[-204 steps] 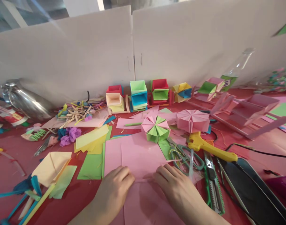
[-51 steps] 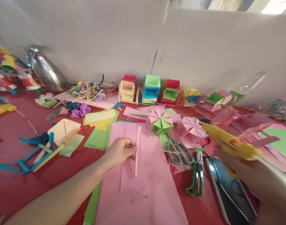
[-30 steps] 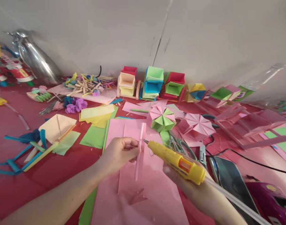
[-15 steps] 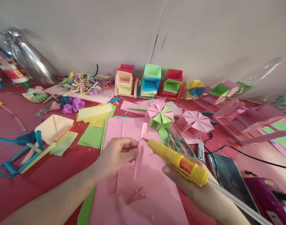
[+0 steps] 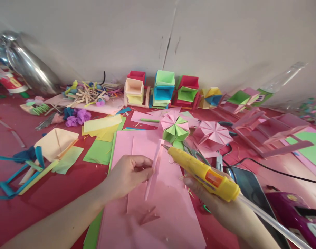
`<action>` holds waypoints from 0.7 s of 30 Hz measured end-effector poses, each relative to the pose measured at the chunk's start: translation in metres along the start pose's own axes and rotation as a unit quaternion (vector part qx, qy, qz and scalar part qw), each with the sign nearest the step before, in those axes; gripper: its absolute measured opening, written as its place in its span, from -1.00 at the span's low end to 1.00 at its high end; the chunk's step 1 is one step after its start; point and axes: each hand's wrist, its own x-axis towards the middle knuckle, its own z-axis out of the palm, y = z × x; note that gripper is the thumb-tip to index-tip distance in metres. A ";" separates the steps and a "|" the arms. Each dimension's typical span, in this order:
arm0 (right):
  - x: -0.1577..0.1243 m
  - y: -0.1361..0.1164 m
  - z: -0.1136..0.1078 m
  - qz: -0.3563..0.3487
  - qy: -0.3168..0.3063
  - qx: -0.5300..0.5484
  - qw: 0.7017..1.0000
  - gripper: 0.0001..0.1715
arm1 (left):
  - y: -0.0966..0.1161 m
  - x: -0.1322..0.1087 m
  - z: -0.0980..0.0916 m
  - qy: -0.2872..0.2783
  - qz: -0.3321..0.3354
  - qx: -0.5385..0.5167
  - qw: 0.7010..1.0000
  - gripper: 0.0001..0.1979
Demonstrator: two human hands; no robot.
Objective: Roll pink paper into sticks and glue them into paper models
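Note:
My left hand (image 5: 128, 173) pinches a narrow folded pink paper strip (image 5: 154, 169), holding it upright and tilted above the large pink sheet (image 5: 158, 207) on the red table. My right hand (image 5: 212, 199) grips a yellow hot glue gun (image 5: 204, 173) with a clear glue stick trailing from its back. The gun's metal nozzle (image 5: 165, 146) points at the upper end of the strip, close to it; whether they touch I cannot tell.
Scissors (image 5: 196, 157), a utility knife and a dark tablet (image 5: 251, 186) lie right of the sheet. Folded pink and green paper flowers (image 5: 174, 128), coloured paper boxes (image 5: 161, 88), pink paper frames (image 5: 271, 131), craft sticks and a metal kettle (image 5: 23, 62) crowd the back. A black cord (image 5: 277, 171) runs right.
My right hand picked up the glue gun from the table and brought its nozzle to the strip's upper end. My left hand lifted the pink strip and now tilts it slightly more.

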 end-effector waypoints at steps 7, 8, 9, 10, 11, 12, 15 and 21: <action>-0.001 -0.003 -0.002 0.005 0.009 0.000 1.000 -0.69 | 0.002 -0.001 0.000 -0.007 0.000 0.004 1.000 -0.90; -0.001 -0.003 -0.002 0.000 0.010 -0.001 1.000 -0.69 | 0.002 -0.001 0.000 -0.008 0.003 0.003 1.000 -0.90; -0.001 -0.003 -0.002 -0.004 0.009 -0.002 1.000 -0.68 | 0.002 -0.001 0.000 -0.008 0.005 0.000 1.000 -0.90; -0.001 -0.003 -0.002 -0.006 0.005 -0.003 1.000 -0.66 | 0.002 -0.001 -0.001 -0.007 0.007 -0.004 1.000 -0.90; 0.000 -0.002 -0.002 -0.006 -0.002 -0.005 1.000 -0.65 | 0.001 -0.001 -0.001 -0.007 0.009 -0.009 1.000 -0.90; 0.000 -0.002 -0.002 -0.003 -0.015 -0.010 1.000 -0.64 | 0.001 -0.001 -0.002 -0.005 0.011 -0.017 1.000 -0.89; 0.001 -0.003 -0.003 0.002 -0.068 -0.034 0.997 -0.62 | 0.001 0.000 -0.004 0.010 0.011 -0.040 0.999 -0.88; 0.000 -0.010 -0.002 -0.014 -0.105 -0.080 0.991 -0.60 | 0.007 0.001 -0.007 0.051 -0.012 -0.050 0.997 -0.84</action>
